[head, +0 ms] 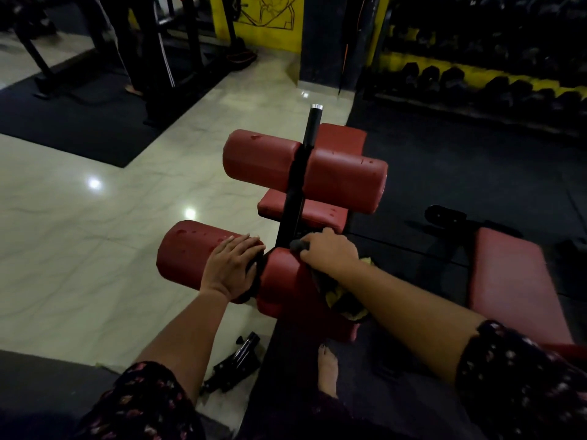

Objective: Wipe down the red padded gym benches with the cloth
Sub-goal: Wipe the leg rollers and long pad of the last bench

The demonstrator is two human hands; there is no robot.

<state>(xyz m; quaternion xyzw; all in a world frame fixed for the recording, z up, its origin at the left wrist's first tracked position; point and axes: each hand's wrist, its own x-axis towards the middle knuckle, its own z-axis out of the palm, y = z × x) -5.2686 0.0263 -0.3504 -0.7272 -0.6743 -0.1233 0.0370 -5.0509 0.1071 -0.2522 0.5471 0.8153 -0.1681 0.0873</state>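
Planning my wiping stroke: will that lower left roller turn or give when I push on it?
Probably it can spin: the roller is a cylinder on the black post, and the left hand lies flat on it, perhaps steadying it. Its padding likely gives slightly. Dark spots may be wet, so perhaps slippery.

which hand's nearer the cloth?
Right. The right hand grips the cloth on the right roller; the left hand rests flat on the left roller, across the post.
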